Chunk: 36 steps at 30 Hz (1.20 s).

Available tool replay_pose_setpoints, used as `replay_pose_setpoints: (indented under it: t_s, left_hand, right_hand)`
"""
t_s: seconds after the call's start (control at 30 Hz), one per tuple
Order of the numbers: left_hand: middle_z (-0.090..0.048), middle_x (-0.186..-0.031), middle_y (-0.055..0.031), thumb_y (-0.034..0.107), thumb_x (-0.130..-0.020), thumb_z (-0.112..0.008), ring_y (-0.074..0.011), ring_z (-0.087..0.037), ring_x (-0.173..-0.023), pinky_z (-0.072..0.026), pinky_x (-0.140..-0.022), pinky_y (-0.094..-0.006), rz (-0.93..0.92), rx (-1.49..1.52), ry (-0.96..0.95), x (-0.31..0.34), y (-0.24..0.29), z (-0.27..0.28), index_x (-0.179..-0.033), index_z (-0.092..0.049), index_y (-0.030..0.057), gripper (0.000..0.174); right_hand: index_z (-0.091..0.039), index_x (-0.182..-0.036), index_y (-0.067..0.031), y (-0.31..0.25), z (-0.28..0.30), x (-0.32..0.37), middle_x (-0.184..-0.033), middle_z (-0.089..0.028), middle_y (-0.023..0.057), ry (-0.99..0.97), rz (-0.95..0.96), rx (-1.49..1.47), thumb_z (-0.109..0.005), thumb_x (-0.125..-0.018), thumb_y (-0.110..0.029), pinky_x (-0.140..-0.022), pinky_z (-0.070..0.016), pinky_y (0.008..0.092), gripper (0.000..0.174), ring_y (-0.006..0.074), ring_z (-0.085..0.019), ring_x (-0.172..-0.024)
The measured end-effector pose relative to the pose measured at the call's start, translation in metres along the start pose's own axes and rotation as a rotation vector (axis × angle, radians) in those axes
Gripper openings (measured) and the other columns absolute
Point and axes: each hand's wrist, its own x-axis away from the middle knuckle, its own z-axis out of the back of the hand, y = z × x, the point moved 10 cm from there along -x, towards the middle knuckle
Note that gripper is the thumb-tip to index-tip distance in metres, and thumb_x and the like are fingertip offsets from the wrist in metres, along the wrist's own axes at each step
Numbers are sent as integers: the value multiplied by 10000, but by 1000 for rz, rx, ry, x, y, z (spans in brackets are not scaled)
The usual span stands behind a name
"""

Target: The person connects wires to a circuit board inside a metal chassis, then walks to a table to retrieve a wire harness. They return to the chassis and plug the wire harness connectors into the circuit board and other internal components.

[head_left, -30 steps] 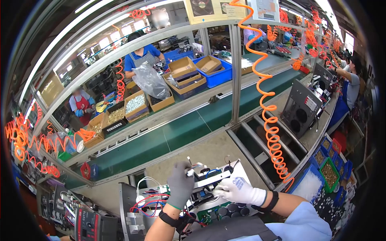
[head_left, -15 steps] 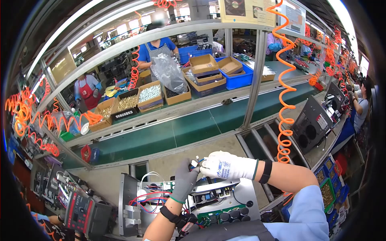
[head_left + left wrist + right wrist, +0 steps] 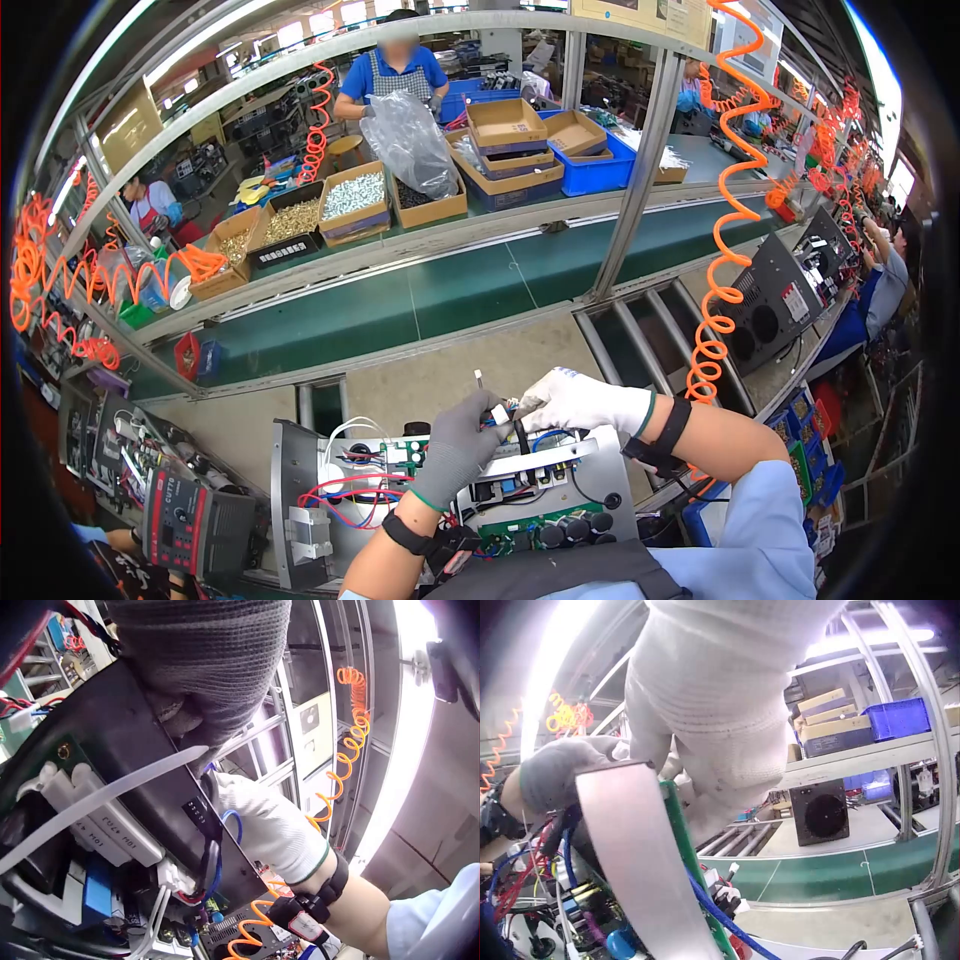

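Note:
An opened machine chassis (image 3: 290,500) lies before me, with circuit boards, red and blue wires (image 3: 350,490) and a pale metal strip (image 3: 535,460) across its middle. My left hand (image 3: 458,455), in a grey glove, pinches a white plug connector (image 3: 500,413) above the strip's far side. Close against it, my white-gloved right hand (image 3: 580,402) grips the wires by the connector; its fingertips are partly hidden. A black cable (image 3: 211,862) with a blue wire (image 3: 235,823) runs below the right hand in the left wrist view. White block resistors (image 3: 112,817) sit on the near board.
Left of the chassis stands a red-and-black machine (image 3: 195,520). Behind run a green conveyor (image 3: 460,300) and cartons of small parts (image 3: 355,200). An orange coiled hose (image 3: 715,330) hangs at right, near metal rollers (image 3: 650,340). A person (image 3: 400,70) works across the conveyor.
My right hand has risen from the near side of the metal strip to meet the left hand at the connector. The left hand keeps hold of the connector. The head view has shifted.

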Motion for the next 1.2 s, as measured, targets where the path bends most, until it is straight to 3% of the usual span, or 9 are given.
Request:
replay_pose_setpoints:
  t_s: [0.17, 0.5, 0.53, 0.67, 0.8, 1.0, 1.07, 1.17, 1.2]
  left_hand:
    - [-656, -833, -129, 144, -784, -728, -187, -623, -743, -498, -711, -323, -13, -41, -25, 1, 7, 2, -1011, -625, 25, 276]
    - [-631, -795, -156, 88, -778, -629, -238, -610, -694, -487, -680, -337, -113, 51, 43, 13, 13, 9, -1014, -608, 19, 247]
    - [-628, -779, -156, 66, -773, -600, -240, -607, -676, -484, -669, -337, -162, 54, 74, 15, 18, 11, -1011, -606, 18, 243]
    - [-623, -747, -148, 50, -764, -582, -235, -601, -639, -479, -642, -331, -142, -40, 60, 17, 24, 9, -1009, -610, 22, 249]
    - [-635, -741, -140, 59, -768, -590, -219, -608, -622, -481, -625, -329, -166, -39, 5, 23, 20, 6, -996, -625, 33, 232]
    - [-626, -768, -158, 173, -827, -667, -295, -606, -620, -461, -569, -389, -243, 1, 115, 21, 29, 8, -1024, -631, 76, 222]
    - [-631, -781, -139, 169, -843, -661, -286, -617, -637, -463, -570, -393, -400, -125, 339, 38, 42, 28, -1013, -640, 89, 189]
    - [-627, -789, -105, 154, -855, -646, -304, -622, -657, -475, -569, -397, -534, -144, 327, 69, 66, 35, -1019, -636, 94, 175]
    - [-624, -777, -108, 163, -864, -644, -308, -621, -652, -476, -566, -395, -529, -165, 288, 79, 78, 37, -1017, -633, 94, 169]
  right_hand:
    - [-734, -1000, -41, 1, -5, -7, -715, -675, 42, -63, 61, -87, -714, -826, -189, -602, -447, 296, 230, 104, -554, -650]
    - [-598, -1161, 8, -23, -24, 21, -890, -668, 147, -326, 123, 38, -693, -792, -347, -693, -483, 336, 520, 195, -615, -750]
    - [-571, -1143, 20, -47, -22, 25, -953, -642, 200, -148, 423, 181, -745, -741, -390, -735, -501, 387, 600, 290, -646, -842]
    - [-572, -1027, 34, -37, -31, 33, -902, -620, 212, 134, 271, 428, -794, -679, -459, -782, -493, 452, 643, 395, -630, -879]
    - [-573, -1027, 20, -31, -42, 31, -897, -624, 194, 120, 327, 516, -783, -687, -479, -700, -493, 423, 639, 368, -631, -833]
    - [-529, -1185, 23, -30, -26, 25, -1072, -619, 237, 149, 474, 201, -767, -725, -497, -852, -493, 404, 733, 380, -615, -1013]
    - [-410, -1397, 0, -18, -20, 26, -1282, -537, 210, 237, 566, -83, -721, -840, -381, -1017, -422, 377, 744, 309, -525, -1223]
    - [-421, -1425, -33, -33, -19, 50, -1179, -577, 66, 202, 401, -502, -640, -926, -155, -985, -450, 313, 559, 165, -559, -1126]
    - [-594, -1263, -22, -48, -16, 69, -1083, -657, 35, 302, 311, -645, -660, -880, -80, -881, -487, 257, 393, 96, -599, -971]
